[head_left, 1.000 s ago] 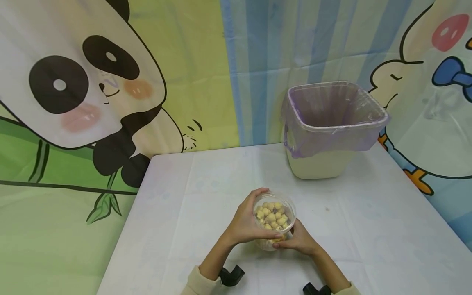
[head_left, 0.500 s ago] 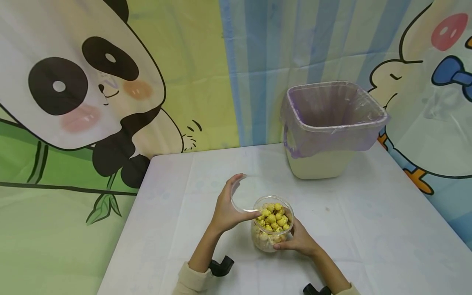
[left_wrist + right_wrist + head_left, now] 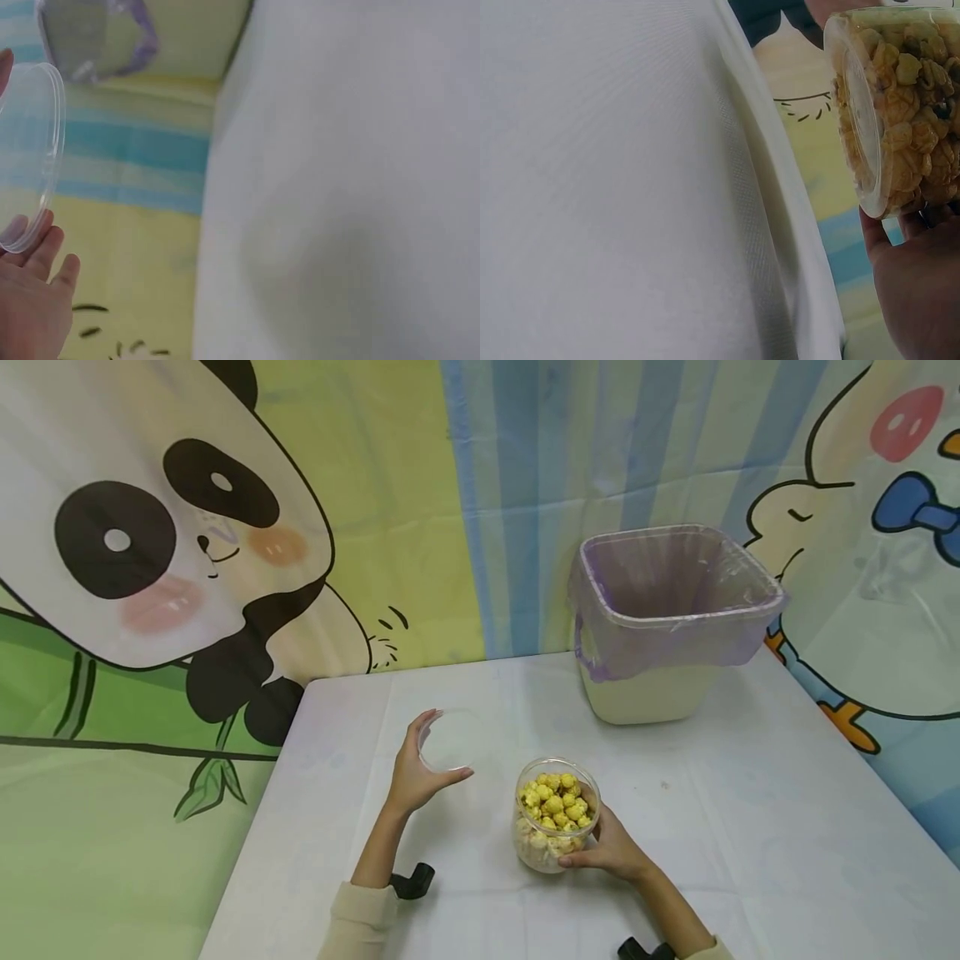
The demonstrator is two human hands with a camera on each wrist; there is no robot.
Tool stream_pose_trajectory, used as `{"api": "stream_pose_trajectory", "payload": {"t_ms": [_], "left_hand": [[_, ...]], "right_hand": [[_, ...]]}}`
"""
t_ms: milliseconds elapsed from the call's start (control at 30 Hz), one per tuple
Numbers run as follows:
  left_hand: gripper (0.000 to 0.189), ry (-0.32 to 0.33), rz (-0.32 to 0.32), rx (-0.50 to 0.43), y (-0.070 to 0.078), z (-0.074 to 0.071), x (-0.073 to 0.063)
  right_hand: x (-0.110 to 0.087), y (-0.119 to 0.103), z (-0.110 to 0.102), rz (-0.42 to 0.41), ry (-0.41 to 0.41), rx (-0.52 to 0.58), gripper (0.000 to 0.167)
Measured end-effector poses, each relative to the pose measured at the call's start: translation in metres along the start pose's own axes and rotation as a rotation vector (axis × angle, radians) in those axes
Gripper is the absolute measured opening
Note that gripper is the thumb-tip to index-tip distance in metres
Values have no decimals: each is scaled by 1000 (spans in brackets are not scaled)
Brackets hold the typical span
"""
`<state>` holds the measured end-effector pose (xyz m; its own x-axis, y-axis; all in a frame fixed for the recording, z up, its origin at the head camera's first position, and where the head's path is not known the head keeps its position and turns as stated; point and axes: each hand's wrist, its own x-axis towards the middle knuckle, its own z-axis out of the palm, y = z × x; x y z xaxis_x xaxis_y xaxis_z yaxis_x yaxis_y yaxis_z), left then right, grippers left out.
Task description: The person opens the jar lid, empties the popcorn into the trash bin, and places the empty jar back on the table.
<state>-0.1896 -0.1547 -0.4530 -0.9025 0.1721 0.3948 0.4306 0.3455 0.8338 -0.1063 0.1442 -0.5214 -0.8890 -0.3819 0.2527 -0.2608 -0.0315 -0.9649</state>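
Observation:
A clear round plastic lid (image 3: pixel 454 740) is gripped at its edge between the thumb and fingers of my left hand (image 3: pixel 411 779), above the table left of the jar. In the left wrist view the lid (image 3: pixel 28 154) stands nearly on edge, with fingers at its lower rim. My right hand (image 3: pixel 617 850) holds a clear plastic jar (image 3: pixel 537 853) by its lower right side. Yellow popcorn (image 3: pixel 553 802) fills the uncovered jar, whose mouth tips toward the head camera. From the right wrist, the jar's base and side (image 3: pixel 900 127) show, with fingers beneath.
A cream bin (image 3: pixel 645 693) lined with a purple translucent bag (image 3: pixel 678 639) stands at the back right of the white table (image 3: pixel 352 735). Cartoon-printed curtains (image 3: pixel 390 510) hang behind and beside the table. Black wrist mounts (image 3: pixel 414 882) sit on both forearms.
My left hand has lifted the lid off the jar and carried it to the left. The popcorn now shows uncovered. My right hand and the jar have stayed nearly in place.

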Motion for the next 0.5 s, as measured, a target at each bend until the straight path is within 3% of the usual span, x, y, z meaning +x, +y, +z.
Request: {"api": "stream_pose_trajectory", "payload": {"t_ms": [167,500], "left_hand": [[104,29,-76,47,-44,-4,-3],[107,31,-105,81,-76,-13,-8]], "right_hand": [[0,0,-1,-8,-5,15,97],[0,3,-1,-8,-2,40,97]]}}
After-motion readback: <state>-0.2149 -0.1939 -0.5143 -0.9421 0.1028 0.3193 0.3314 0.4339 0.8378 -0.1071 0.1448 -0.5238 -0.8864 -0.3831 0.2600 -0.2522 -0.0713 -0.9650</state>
